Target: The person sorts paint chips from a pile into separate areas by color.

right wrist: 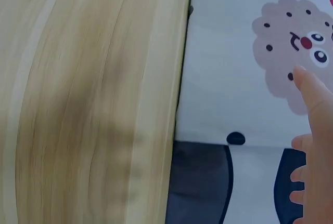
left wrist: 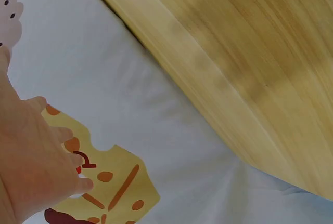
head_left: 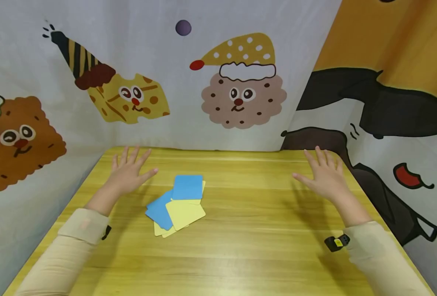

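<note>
Both hands hover above a wooden bench (head_left: 240,246), fingers spread wide and holding nothing. The left hand (head_left: 127,174) is near a loose pile of blue and yellow square cards (head_left: 178,205); the right hand (head_left: 325,176) is well apart. The cards lie untouched, unsorted, overlapping, the pile running diagonally from near-left to far-right.

Both arms wear long beige sleeves (head_left: 74,242), with a small black device (head_left: 336,241) strapped at each wrist.
</note>
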A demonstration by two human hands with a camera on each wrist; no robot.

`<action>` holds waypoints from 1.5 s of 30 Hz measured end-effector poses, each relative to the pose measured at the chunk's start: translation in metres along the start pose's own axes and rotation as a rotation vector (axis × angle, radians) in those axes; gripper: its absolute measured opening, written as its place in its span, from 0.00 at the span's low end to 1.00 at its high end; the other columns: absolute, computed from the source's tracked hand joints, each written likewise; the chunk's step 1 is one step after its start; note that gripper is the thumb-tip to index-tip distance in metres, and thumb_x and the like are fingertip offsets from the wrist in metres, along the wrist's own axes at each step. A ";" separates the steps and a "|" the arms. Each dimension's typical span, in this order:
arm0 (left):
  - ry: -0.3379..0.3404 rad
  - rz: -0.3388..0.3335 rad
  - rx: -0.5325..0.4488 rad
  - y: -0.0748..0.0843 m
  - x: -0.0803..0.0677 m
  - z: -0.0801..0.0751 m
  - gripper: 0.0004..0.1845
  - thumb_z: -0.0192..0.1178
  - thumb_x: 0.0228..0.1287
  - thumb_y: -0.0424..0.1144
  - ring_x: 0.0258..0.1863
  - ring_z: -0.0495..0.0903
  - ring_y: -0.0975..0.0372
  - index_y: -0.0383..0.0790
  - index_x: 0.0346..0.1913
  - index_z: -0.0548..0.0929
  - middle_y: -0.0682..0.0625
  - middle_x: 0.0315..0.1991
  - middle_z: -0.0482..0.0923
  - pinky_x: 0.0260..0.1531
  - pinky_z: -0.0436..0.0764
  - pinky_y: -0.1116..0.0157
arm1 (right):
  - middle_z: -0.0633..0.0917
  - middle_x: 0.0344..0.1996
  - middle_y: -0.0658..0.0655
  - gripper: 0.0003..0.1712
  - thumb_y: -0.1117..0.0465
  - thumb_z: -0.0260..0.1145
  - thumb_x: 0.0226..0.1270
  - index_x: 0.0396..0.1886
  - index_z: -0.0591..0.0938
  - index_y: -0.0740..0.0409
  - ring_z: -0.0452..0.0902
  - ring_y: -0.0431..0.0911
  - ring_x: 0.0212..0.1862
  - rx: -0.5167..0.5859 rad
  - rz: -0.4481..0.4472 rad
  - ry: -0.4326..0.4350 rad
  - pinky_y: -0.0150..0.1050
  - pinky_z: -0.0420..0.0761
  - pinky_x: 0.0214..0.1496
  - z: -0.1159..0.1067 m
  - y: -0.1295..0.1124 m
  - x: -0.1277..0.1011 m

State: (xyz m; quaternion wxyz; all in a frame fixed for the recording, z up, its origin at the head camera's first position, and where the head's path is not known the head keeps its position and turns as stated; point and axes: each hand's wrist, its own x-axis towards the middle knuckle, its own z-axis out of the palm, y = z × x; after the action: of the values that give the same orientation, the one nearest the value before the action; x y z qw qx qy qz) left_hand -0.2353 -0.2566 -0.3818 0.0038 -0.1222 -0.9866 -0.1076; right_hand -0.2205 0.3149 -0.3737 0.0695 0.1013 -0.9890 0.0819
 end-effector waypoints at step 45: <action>-0.085 0.270 -0.303 0.014 0.030 0.064 0.56 0.71 0.50 0.58 0.72 0.42 0.43 0.40 0.76 0.50 0.42 0.75 0.46 0.63 0.41 0.37 | 0.50 0.75 0.59 0.53 0.35 0.64 0.60 0.76 0.53 0.53 0.47 0.59 0.72 0.247 -0.356 -0.079 0.60 0.44 0.69 0.103 -0.166 0.052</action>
State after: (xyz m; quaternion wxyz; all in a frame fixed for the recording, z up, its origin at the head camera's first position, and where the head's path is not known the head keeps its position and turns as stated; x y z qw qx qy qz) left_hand -0.2595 -0.2225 -0.4408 -0.0421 -0.2570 -0.9331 -0.2482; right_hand -0.2487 0.1267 -0.4416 0.0314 0.2851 -0.9400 0.1850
